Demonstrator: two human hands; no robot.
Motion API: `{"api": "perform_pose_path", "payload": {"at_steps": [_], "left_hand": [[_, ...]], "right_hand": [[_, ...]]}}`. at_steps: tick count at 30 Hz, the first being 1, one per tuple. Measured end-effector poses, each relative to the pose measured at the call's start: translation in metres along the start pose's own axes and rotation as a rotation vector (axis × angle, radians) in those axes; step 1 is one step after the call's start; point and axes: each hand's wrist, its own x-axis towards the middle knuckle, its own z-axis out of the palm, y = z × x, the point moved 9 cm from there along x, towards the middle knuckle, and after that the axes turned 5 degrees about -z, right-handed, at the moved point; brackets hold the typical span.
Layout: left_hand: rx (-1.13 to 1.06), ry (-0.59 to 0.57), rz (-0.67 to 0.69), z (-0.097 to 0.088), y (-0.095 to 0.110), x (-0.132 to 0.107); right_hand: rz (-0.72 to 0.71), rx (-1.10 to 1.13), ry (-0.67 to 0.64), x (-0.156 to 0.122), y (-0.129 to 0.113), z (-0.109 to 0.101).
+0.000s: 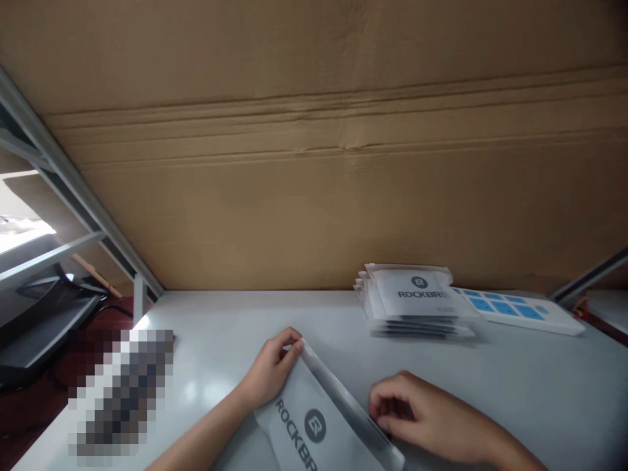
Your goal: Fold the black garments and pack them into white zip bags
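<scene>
A frosted plastic zip bag (338, 425) printed with a dark round logo and "ROCKBR…" lies slanted at the table's front, its lower part cut off by the picture's edge. My left hand (275, 366) pinches the bag's top corner between thumb and fingers. At the bag's zip edge, further down on the right, is my right hand (407, 412). Its fingers are curled in, with thumb and fingertips closed at that edge; the exact hold is partly hidden. Whatever lies inside the bag cannot be made out clearly.
A stack of several similar bags (417, 301) sits at the back of the white table (210, 327). Behind it on the right lies a white box with blue panels (520, 311). A cardboard wall (314, 216) closes the back. A pixelated patch (127, 392) covers something at left.
</scene>
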Motion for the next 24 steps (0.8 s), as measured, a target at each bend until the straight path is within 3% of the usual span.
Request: {"api": "perform_pose_path", "payload": {"at_steps": [7, 12, 17, 21, 24], "left_hand": [[0.02, 0.026, 0.032, 0.0, 0.007, 0.0], [0.036, 0.046, 0.053, 0.0, 0.006, 0.0], [0.047, 0.065, 0.077, -0.003, 0.008, 0.0], [0.048, 0.073, 0.078, -0.004, 0.011, -0.002], [0.055, 0.093, 0.063, -0.006, 0.01, -0.001]], "right_hand": [[0.017, 0.062, 0.031, 0.007, -0.001, 0.006], [-0.111, 0.027, 0.078, 0.012, -0.019, 0.009], [-0.203, -0.028, -0.149, 0.006, -0.024, 0.026], [-0.09, -0.06, -0.36, -0.004, -0.011, 0.04], [-0.052, 0.0, -0.348, -0.006, -0.011, 0.04]]}}
